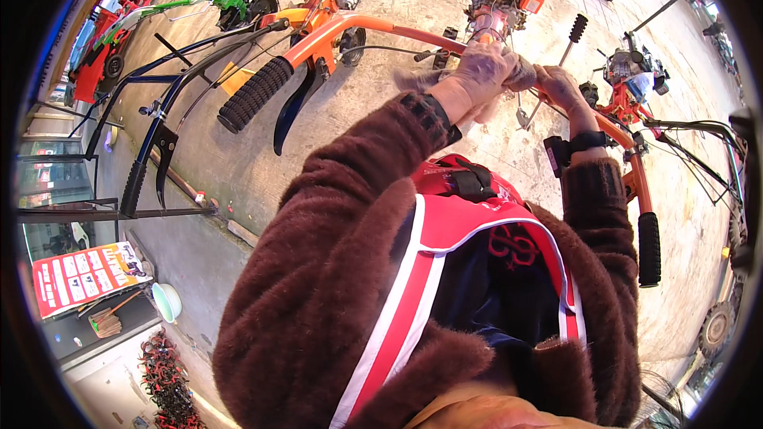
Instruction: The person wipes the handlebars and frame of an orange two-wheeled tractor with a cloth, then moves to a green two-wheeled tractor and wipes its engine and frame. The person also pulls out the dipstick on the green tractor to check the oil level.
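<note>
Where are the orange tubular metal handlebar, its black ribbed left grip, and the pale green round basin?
Orange tubular metal handlebar (342, 25): head view, painted tube.
Black ribbed left grip (256, 95): head view, ribbed middle.
Pale green round basin (166, 303): head view, curved middle.

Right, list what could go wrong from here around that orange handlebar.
The grey cloth at the left hand might snag on the black cable running close to the orange handlebar. The black wristband behind the right hand looks near the bar and could knock against it.
</note>
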`<state>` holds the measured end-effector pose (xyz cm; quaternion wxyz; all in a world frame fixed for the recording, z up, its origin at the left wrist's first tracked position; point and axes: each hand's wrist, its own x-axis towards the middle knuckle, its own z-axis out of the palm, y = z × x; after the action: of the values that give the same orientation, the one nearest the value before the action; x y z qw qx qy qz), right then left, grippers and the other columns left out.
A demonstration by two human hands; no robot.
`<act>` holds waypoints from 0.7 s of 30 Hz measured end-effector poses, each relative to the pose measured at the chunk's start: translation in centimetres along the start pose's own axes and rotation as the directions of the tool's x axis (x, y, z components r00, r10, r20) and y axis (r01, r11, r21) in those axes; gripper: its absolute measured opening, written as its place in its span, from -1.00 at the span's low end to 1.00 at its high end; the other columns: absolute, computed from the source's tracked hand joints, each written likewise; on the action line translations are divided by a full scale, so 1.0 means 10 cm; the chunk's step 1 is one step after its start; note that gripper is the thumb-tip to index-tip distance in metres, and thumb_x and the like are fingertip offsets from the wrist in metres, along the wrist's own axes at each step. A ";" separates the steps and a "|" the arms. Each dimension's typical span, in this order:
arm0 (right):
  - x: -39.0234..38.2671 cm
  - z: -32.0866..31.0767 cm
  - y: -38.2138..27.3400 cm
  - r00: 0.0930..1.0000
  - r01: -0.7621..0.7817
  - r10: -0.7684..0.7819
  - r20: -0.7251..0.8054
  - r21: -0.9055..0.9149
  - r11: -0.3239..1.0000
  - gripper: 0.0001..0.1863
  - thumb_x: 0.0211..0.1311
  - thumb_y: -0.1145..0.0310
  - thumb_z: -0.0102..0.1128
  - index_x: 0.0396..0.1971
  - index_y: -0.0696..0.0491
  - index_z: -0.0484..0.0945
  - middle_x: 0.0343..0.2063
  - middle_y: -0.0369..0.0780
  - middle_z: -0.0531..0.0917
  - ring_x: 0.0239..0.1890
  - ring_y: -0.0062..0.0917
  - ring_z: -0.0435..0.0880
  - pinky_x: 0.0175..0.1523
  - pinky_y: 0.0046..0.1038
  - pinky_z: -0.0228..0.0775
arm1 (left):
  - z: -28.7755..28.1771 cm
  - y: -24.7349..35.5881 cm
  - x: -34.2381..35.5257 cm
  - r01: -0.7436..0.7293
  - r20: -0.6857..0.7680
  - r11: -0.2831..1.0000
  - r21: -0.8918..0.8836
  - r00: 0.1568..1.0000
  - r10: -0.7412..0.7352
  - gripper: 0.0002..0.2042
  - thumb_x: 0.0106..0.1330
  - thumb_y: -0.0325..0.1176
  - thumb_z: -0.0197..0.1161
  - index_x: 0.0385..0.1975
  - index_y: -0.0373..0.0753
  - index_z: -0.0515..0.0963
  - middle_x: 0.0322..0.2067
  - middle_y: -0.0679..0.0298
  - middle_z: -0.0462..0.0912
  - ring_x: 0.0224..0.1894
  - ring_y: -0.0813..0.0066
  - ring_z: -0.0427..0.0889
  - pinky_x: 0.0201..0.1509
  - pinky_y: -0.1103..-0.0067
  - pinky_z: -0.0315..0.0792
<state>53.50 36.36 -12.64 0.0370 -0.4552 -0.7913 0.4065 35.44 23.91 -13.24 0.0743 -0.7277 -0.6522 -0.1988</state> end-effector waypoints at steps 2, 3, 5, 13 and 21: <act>-0.02 0.00 0.02 0.997 0.082 -0.082 -0.006 -0.022 0.996 -0.49 0.43 0.03 -0.12 -0.49 0.15 0.57 -0.72 -0.21 0.54 -0.68 -0.54 0.51 -0.50 -0.44 0.37 | -0.08 -0.15 0.00 0.062 0.032 0.997 -0.045 0.998 -0.060 -0.53 -0.05 -0.09 0.42 -0.12 -0.11 0.53 -0.24 0.12 0.62 -0.20 0.14 0.64 -0.08 0.31 0.50; -0.03 -0.01 0.04 0.995 0.100 -0.101 -0.016 -0.036 0.994 -0.49 0.43 0.04 -0.12 -0.49 0.15 0.57 -0.71 -0.22 0.55 -0.68 -0.54 0.52 -0.50 -0.44 0.38 | -0.14 -0.25 -0.02 0.076 0.055 0.997 -0.034 0.996 -0.074 -0.51 -0.05 -0.08 0.42 -0.11 -0.11 0.53 -0.23 0.12 0.63 -0.17 0.12 0.64 -0.06 0.31 0.50; -0.04 -0.01 0.06 0.998 0.070 -0.070 -0.007 -0.016 0.997 -0.51 0.43 0.04 -0.12 -0.47 0.14 0.57 -0.69 -0.24 0.56 -0.69 -0.55 0.52 -0.48 -0.44 0.39 | -0.27 -0.47 -0.10 0.080 0.084 0.996 -0.037 0.994 -0.077 -0.48 -0.07 -0.05 0.43 -0.08 -0.11 0.53 -0.19 0.12 0.63 -0.13 0.09 0.63 -0.03 0.31 0.50; 0.01 0.04 0.14 0.966 0.152 -0.171 -0.195 -0.107 0.983 -0.68 0.32 0.15 -0.01 -0.36 0.09 0.61 -0.58 -0.13 0.64 -0.54 -0.37 0.66 -0.28 -0.32 0.47 | -0.62 -0.94 -0.23 0.161 0.155 0.985 0.057 0.973 -0.168 -0.45 -0.06 0.04 0.44 -0.09 -0.14 0.60 -0.12 0.04 0.59 -0.05 0.10 0.61 0.06 0.31 0.49; 0.06 0.07 0.16 0.968 0.125 -0.121 -0.219 0.005 0.992 -0.70 0.33 0.19 0.03 -0.28 0.11 0.63 -0.55 -0.08 0.66 -0.56 -0.35 0.68 -0.35 -0.35 0.51 | -0.33 -0.07 0.36 0.060 0.452 0.997 0.054 0.889 -0.078 -0.54 0.09 0.04 0.36 -0.12 -0.16 0.64 -0.20 0.20 0.70 -0.07 0.29 0.68 -0.04 0.38 0.58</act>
<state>53.96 36.78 -14.35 0.1529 -0.4466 -0.8054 0.3584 34.41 26.06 -9.00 -0.0729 -0.7287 -0.6808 -0.0135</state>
